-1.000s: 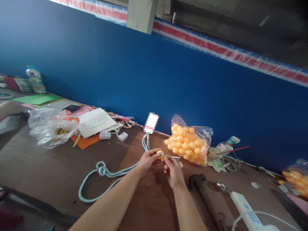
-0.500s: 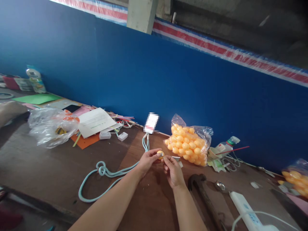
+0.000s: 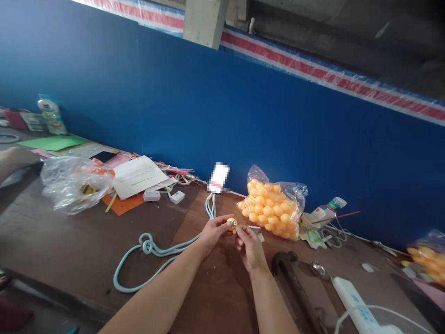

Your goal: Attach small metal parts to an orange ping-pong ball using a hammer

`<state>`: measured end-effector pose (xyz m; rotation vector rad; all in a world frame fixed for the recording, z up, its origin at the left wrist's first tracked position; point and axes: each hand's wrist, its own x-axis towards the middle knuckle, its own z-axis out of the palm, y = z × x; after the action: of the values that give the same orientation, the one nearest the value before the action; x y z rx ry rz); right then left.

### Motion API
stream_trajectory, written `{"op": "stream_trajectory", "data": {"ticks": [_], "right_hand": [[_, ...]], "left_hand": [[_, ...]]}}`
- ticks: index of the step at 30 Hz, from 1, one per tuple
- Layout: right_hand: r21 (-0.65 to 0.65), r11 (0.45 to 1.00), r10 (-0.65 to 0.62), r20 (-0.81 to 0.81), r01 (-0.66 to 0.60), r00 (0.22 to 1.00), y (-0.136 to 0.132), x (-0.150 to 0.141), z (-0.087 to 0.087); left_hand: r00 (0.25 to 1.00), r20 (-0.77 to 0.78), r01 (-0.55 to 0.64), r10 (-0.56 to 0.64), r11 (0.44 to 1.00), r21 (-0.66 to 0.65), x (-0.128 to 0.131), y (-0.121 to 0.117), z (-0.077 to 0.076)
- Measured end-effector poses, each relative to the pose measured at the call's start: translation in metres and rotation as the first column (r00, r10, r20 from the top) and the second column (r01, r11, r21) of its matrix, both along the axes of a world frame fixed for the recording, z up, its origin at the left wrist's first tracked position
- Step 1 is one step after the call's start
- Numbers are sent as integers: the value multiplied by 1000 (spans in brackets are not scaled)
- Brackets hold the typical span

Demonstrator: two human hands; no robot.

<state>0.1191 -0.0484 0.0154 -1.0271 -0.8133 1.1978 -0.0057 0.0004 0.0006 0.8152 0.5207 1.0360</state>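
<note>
My left hand (image 3: 211,235) holds a small yellow-orange ball (image 3: 229,222) between thumb and fingers, with a shiny silvery spot on the side facing me. My right hand (image 3: 251,248) is closed in a pinch right beside the ball; whatever its fingertips grip is too small to name. Behind both hands stands a clear plastic bag (image 3: 269,208) full of similar orange balls. A light blue cord (image 3: 129,288) lies looped to the left and runs behind my left forearm towards a white, blurred-out card (image 3: 219,178).
Right of my arm lie a claw hammer (image 3: 295,283), a round shiny metal piece (image 3: 317,268) and a white power strip (image 3: 356,304). A plastic bottle (image 3: 328,209) leans near the blue partition (image 3: 208,106). At left are a crumpled plastic bag (image 3: 73,183), papers (image 3: 139,176) and another person's arm (image 3: 15,161).
The other person's arm at the far left has shifted slightly. My two hands and the ball look the same as before.
</note>
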Motion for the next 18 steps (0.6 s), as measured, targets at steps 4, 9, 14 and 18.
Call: {"op": "stream_trajectory", "data": {"ticks": [4,9,14,18], "right_hand": [[3,1000,-13,17,13,1000,0,-1,0],[6,1000,0,20,0,1000,0,0,-1],[26,1000,8,47,-10,999,-2,-2,1],[30,1000,-1,96,-2,995,-3,-5,1]], "left_hand": [[1000,5,-3,3,1000,0,1,1,-2],[1000,25,-3,3,1000,-3,2,2,-3],[1000,1,-1,1,1000,-30,3,2,-7],[1000,-14,-19,19,998,-53,4,3,-7]]}}
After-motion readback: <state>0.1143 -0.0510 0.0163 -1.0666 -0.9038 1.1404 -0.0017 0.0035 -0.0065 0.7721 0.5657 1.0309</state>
